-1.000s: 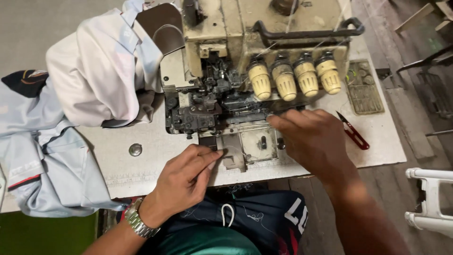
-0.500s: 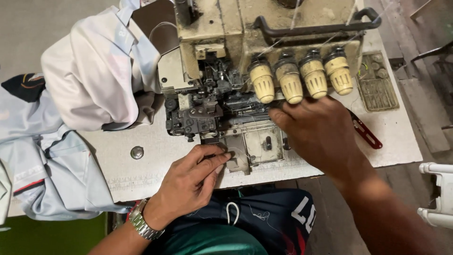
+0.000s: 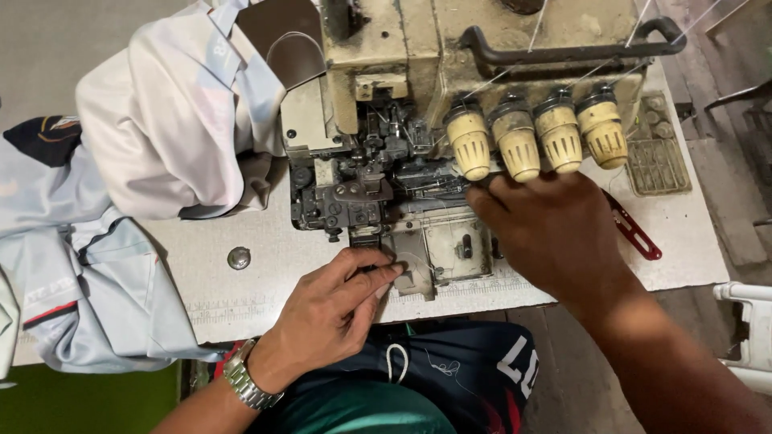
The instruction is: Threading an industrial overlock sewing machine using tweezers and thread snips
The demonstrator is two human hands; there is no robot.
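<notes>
Two bare hands are at work on an old sewing machine that sits on a pale table. Closest to the camera is a lap in dark shorts. Just above it, the left hand, with a silver watch on its wrist, lies loose and holds nothing; its fingertips touch the edge of the small metal plate at the front of the machine. It has hardly moved since a moment ago. The right hand has slid up and to the right; its knuckles are now just under the four cream knobs. Its fingers are bent down on the machine, and I cannot tell if they hold anything. Red snips lie on the table, partly under that hand. Farther off on the left lies a pile of light blue and white cloth.
</notes>
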